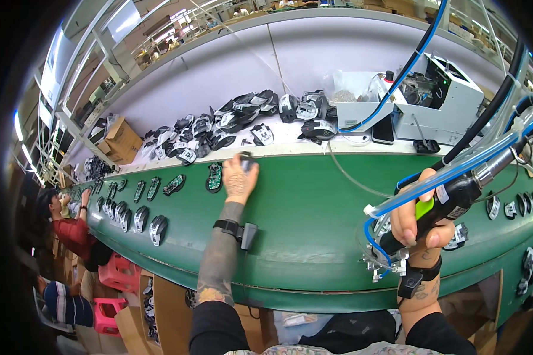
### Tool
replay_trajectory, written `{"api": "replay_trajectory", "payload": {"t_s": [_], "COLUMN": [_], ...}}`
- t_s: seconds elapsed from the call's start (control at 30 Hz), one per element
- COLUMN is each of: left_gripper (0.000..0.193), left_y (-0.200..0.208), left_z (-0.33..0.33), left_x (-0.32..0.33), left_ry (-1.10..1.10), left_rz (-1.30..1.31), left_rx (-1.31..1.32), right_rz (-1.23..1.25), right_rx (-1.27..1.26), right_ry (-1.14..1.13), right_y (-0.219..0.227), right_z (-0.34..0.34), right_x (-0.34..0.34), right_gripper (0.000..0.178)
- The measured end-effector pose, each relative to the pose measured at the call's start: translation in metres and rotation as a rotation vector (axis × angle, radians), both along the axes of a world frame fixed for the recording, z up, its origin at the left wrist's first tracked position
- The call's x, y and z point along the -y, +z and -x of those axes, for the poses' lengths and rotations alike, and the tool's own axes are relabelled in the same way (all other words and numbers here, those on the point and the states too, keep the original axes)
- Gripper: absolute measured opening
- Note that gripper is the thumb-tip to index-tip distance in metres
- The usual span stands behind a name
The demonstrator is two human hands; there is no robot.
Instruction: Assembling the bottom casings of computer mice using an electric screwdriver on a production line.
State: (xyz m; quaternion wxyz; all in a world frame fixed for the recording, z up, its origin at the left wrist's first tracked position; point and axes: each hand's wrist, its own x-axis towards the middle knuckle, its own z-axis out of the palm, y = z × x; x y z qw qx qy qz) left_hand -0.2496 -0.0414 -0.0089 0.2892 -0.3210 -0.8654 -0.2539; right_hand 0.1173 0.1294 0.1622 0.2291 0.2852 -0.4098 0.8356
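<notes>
My left hand reaches over the far side of the green belt, its fingers closed round a small dark mouse part, partly hidden by the hand. An open mouse half with a green circuit board lies just left of it. At the right, my right hand wraps round a black power screwdriver with a light-green lever. Metal fittings and thin blue air tubing surround its lower end. Behind the screwdriver, a mouse part lies on the belt.
A white shelf beyond the belt bears a heap of black-and-white mouse shells, a phone and a white screw feeder. Mouse parts line the belt's left. A blue hose hangs down. A person in red works at far left.
</notes>
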Motion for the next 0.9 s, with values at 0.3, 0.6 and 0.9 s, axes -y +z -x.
{"api": "replay_trajectory", "payload": {"t_s": [0.3,0.6,0.9], "left_gripper": [0.073,0.078,0.071], "left_y": [-0.012,0.001,0.003], "left_z": [0.063,0.056,0.038], "left_x": [0.075,0.065,0.063], "left_ry": [0.338,0.414,0.425], "left_rz": [0.051,0.242,0.197], "left_rx": [0.150,0.412,0.325], "right_rz": [0.030,0.044,0.066], "right_rx": [0.044,-0.050,-0.036], "right_ry": [-0.022,0.072,0.079], "right_y": [-0.003,-0.003,-0.006], "right_z": [0.003,0.006,0.012], "right_x": [0.009,0.007,0.006], "right_gripper": [0.055,0.052,0.057]}}
